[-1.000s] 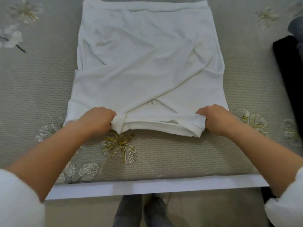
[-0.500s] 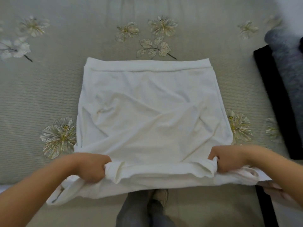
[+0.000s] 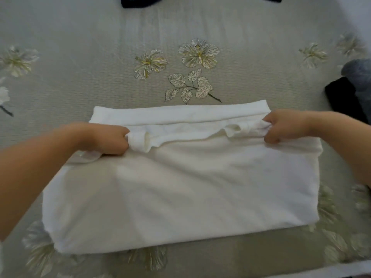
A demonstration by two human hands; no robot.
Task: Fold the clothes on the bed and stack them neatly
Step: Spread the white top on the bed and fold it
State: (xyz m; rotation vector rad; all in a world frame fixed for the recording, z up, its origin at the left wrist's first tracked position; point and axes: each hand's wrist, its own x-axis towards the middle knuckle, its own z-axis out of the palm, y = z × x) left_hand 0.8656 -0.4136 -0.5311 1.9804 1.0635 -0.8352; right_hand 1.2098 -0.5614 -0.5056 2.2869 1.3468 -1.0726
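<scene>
A white garment (image 3: 180,189) lies on the bed, doubled over on itself into a wide rectangle. My left hand (image 3: 104,138) grips the bunched near hem at its left corner. My right hand (image 3: 285,125) grips the same hem at the right corner. Both hands hold that hem just short of the garment's far edge (image 3: 180,113), which still shows as a white band beyond them. The fold line runs along the near side, close to the bed's front edge.
The bed (image 3: 100,77) has a grey cover with flower prints. A black folded garment (image 3: 341,97) and a grey one (image 3: 359,75) sit at the right edge. A dark blue garment (image 3: 140,2) lies at the far top.
Both hands have carried the near hem up and away across the garment, folding it in half towards the far edge. The view has shifted farther over the bed.
</scene>
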